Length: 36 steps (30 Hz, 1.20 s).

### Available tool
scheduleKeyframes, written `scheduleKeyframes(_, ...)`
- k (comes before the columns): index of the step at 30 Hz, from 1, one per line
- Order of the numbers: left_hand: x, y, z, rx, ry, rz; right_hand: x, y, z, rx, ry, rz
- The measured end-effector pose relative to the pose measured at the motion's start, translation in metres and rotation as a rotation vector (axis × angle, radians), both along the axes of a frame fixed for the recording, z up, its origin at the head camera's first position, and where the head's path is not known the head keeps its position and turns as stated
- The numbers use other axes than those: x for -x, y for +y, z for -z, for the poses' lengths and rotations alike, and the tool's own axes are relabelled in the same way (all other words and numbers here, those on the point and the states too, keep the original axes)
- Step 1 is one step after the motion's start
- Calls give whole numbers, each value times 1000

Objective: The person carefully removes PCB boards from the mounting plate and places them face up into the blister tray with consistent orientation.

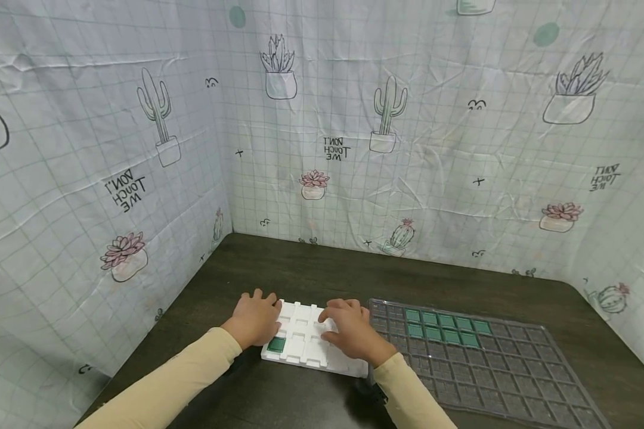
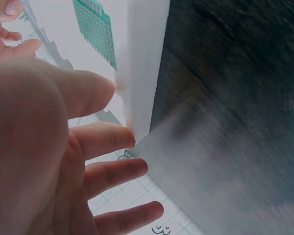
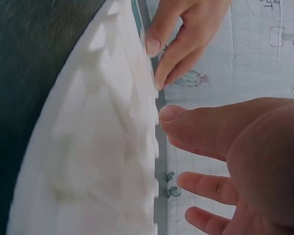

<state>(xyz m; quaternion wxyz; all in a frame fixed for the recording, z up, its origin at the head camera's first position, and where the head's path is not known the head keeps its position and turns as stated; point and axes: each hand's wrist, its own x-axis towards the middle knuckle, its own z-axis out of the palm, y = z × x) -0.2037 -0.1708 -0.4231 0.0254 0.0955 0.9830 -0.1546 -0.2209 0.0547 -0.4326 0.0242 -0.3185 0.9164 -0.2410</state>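
Observation:
A white tray with moulded pockets lies on the dark table. One small green circuit board sits in its near left pocket, its rows of holes showing in the left wrist view. My left hand rests at the tray's left end, thumb and index fingertip touching its edge, the other fingers spread straight beyond it. Over the tray's right half is my right hand, thumb and index finger apart in the head view and nothing seen between them. In the right wrist view its thumb is close over the tray.
Right of the white tray lies a large clear plastic tray divided into many compartments. Several green circuit boards fill two rows at its far left part. A printed cloth with plant drawings hangs around the table.

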Motion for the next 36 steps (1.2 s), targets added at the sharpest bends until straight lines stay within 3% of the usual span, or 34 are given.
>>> scheduleKeyframes(12,0,2,-3,24,-3,-13,-7,-26,2,-42,21,-37)
scheduleKeyframes(23,-1,2,-10,-12,-26,-12,-14,-44,4,-38,25,-85)
scheduleKeyframes(36,2,-3,-7,-25,-32,-6,-23,-66,9,-37,71,-71)
